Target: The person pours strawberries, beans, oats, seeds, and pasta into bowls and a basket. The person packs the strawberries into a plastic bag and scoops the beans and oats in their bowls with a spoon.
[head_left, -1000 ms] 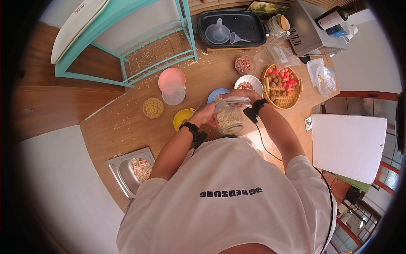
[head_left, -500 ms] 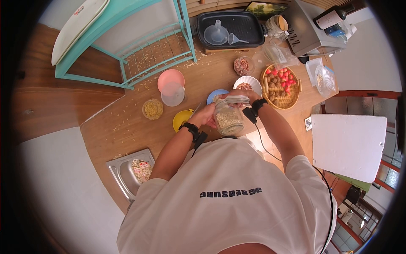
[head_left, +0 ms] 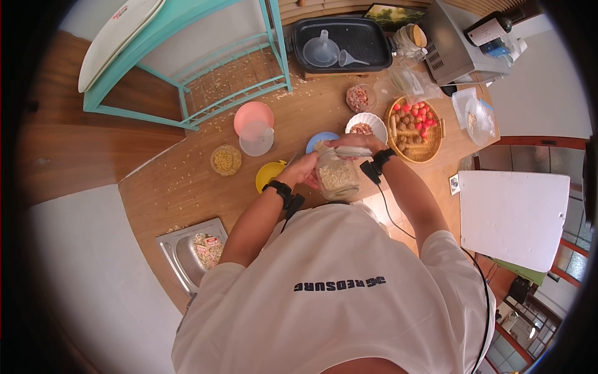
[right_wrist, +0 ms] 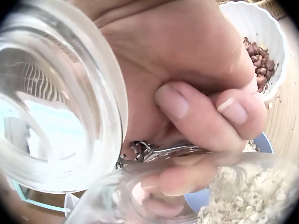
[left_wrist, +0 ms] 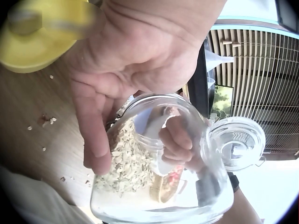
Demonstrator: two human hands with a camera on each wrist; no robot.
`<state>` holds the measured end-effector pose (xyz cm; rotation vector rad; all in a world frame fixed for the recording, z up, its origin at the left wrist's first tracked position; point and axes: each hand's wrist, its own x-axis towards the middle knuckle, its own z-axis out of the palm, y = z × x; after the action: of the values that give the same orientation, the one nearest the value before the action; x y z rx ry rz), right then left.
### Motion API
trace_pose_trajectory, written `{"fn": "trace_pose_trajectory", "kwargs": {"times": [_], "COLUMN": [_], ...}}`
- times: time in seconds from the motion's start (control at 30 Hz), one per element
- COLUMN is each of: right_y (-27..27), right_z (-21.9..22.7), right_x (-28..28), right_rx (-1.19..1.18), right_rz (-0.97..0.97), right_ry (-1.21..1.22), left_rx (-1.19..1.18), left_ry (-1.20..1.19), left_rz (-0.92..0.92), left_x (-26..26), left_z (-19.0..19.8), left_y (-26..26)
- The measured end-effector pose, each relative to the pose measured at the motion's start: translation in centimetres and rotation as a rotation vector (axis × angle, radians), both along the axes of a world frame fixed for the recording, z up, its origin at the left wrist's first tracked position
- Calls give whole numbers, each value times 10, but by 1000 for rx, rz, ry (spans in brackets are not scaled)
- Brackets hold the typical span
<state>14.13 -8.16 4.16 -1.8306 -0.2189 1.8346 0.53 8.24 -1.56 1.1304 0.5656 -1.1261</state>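
A glass jar [head_left: 336, 179] partly filled with pale oat flakes [left_wrist: 124, 161] is held up in front of the shirt, leaning over. My left hand [head_left: 301, 171] grips its side, fingers bent against the glass in the left wrist view. The clear glass lid [head_left: 354, 151] stands swung away from the mouth, joined to the jar by a metal wire hinge [right_wrist: 140, 150]. At the neck, beside that hinge, my right hand [head_left: 364, 141] holds the jar with curled fingers [right_wrist: 203, 116]. Part of this grip is hidden behind lid and glass.
A blue bowl [head_left: 313, 145], a white fluted bowl of nuts [right_wrist: 280, 56] and a yellow bowl [head_left: 261, 181] stand close by. Further off are a wicker basket [head_left: 430, 148], a black grill pan [head_left: 374, 37] and a teal rack [head_left: 237, 96]. Flakes lie scattered over the table [head_left: 187, 168].
The lid has swung from over the jar's mouth toward the right, showing the mouth open. Both hands stay at almost the same place on the jar.
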Motion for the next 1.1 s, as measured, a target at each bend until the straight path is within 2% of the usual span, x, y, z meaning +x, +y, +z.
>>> {"fn": "trace_pose_trajectory", "kwargs": {"times": [0.07, 0.13, 0.27, 0.33, 0.37, 0.43, 0.47, 0.53, 0.57, 0.67, 0.73, 0.8, 0.87, 1.0, 1.07, 1.1], "right_y": [-2, -3, -9, -8, -7, -4, -3, -3, -4, 3, 8, 15, 30, 53, 65, 69], "right_z": [1, 11, 29, 37, 43, 60, 60, 59, 59, 63, 49, 45, 60, 42, 43, 39], "right_x": [-3, -3, -9, -6, -3, 2, 7, 21, 27, 43, 54, 61, 61, 55, 47, 42], "right_rx": [40, 93, 162, 179, 182, 123, 125, 211, 212, 233, 276, 315, 101, 172, 122, 129], "right_rz": [21, 136, 116, 194, 195, 129, 126, -41, -40, -115, -155, -197, -117, -151, 5, 11], "right_ry": [-93, -198, -329, -437, -440, -505, -508, -442, -443, -645, -726, -804, -778, -693, -866, -863], "left_rx": [-9, -8, -45, -84, -81, -188, -187, -245, -245, -224, -252, -235, -220, -170, -161, -157], "left_ry": [-6, -4, 7, -16, -19, -92, -95, -138, -138, -172, -191, -205, -219, -222, -206, -207], "left_rz": [3, 38, 85, 230, 231, 378, 376, 438, 439, 373, 228, 229, 227, 291, 330, 349], "left_x": [-1, -2, -7, -11, -14, -18, -19, -20, -22, -29, -38, -45, -52, -67, -75, -79], "left_z": [8, 12, 2, 7, 10, 32, 41, 51, 46, 34, 41, 45, 48, 48, 46, 46], "left_y": [0, 0, 5, 8, 11, 18, 21, 26, 29, 42, 48, 53, 58, 74, 82, 86]}}
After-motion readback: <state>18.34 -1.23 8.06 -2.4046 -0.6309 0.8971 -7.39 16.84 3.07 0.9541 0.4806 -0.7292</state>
